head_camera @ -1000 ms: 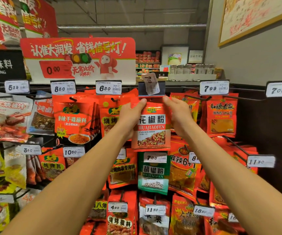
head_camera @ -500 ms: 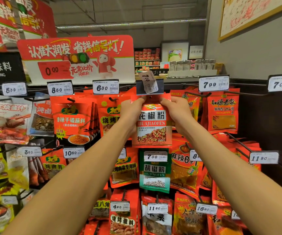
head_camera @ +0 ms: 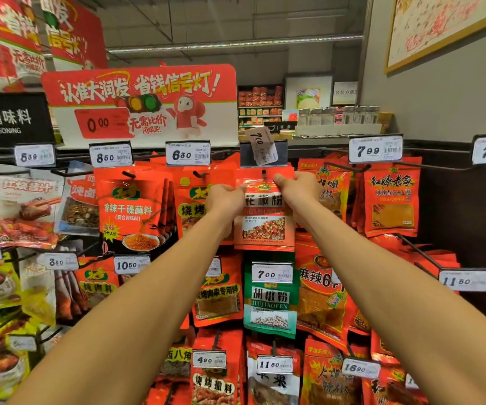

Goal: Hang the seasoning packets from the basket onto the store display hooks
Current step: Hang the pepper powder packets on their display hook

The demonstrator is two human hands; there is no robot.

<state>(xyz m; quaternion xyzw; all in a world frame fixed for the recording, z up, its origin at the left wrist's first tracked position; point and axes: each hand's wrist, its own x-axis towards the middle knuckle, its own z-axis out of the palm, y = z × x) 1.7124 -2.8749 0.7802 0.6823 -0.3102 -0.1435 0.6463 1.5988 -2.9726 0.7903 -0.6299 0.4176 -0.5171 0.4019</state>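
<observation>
Both hands hold a red huajiaofen seasoning packet (head_camera: 264, 226) by its top corners. My left hand (head_camera: 225, 200) pinches the upper left corner, my right hand (head_camera: 299, 192) the upper right. The packet's top edge sits at the tip of a black display hook (head_camera: 263, 173), just under a tilted 7.00 price tag (head_camera: 261, 146) in its holder. Whether the hook passes through the packet's hole I cannot tell. The basket is out of view.
Neighbouring hooks carry red packets: a 6.80 row (head_camera: 190, 200) to the left, a 7.99 row (head_camera: 391, 200) to the right. A green hujiaofen packet (head_camera: 271, 305) hangs directly below. A large red promotional sign (head_camera: 142, 103) stands above; a grey wall is on the right.
Both hands have raised the packet slightly and brought its top edge up to the hook under the 7.00 tag. The camera has tilted a little.
</observation>
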